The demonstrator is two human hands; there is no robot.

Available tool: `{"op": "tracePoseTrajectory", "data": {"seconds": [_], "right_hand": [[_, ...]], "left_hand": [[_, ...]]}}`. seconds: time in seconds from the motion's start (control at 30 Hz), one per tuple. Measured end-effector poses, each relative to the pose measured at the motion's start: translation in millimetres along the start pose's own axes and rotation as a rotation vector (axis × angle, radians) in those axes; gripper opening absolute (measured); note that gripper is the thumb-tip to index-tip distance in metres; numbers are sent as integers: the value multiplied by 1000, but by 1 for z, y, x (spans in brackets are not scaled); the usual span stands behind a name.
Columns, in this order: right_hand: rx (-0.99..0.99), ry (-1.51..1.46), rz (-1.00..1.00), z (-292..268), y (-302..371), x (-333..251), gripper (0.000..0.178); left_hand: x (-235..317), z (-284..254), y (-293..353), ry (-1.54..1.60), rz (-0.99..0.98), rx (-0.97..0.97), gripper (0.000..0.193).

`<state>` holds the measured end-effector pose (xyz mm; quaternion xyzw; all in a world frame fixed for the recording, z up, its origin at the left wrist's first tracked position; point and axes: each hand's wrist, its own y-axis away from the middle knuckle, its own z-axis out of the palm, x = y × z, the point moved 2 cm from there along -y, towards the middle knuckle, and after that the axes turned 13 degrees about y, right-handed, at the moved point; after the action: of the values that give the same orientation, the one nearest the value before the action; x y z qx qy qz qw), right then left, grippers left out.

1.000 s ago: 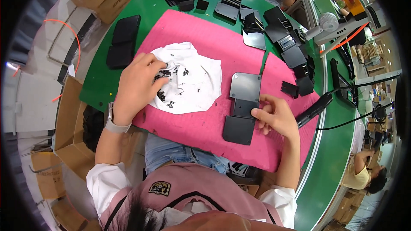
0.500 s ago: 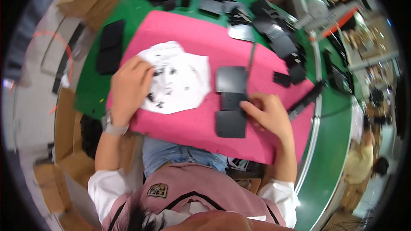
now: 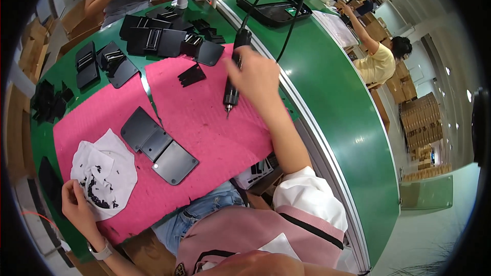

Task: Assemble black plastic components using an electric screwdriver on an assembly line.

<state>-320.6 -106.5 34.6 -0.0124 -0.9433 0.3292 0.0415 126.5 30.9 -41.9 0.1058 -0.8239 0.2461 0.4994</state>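
Note:
My right hand (image 3: 257, 74) is closed round the black electric screwdriver (image 3: 230, 95), which lies over the right part of the pink mat with its bit toward me. My left hand (image 3: 77, 205) rests at the near left edge of a white paper sheet (image 3: 124, 166), fingers loosely bent and apart; nothing shows in them. Small black screws (image 3: 97, 198) lie scattered and heaped on that sheet. Between my hands a black three-part plate (image 3: 156, 145), two wide panels joined by a narrower middle piece, lies slantwise on the mat, touched by neither hand.
Several black plates with brackets (image 3: 153, 38) line the far side of the green table. A small black bracket (image 3: 192, 75) sits on the pink mat (image 3: 199, 122). Metal rails (image 3: 327, 166) border a green conveyor (image 3: 332, 92) at right. Other people work across the table and farther right.
My right hand has left the three-part plate and gone to the electric screwdriver. My left hand has drawn back to the paper's near edge. The view has swung to the right.

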Motion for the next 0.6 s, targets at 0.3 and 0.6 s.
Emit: {"op": "tracePoseTrajectory", "data": {"seconds": [0.3, 0.6], "right_hand": [[-392, -224, 175, 57, -6, 28, 70], [-975, -1254, 268, 56, -30, -10, 48]], "left_hand": [[28, 18, -12, -169, 220, -88, 12], [22, 13, -20, 4, 227, -82, 13]]}}
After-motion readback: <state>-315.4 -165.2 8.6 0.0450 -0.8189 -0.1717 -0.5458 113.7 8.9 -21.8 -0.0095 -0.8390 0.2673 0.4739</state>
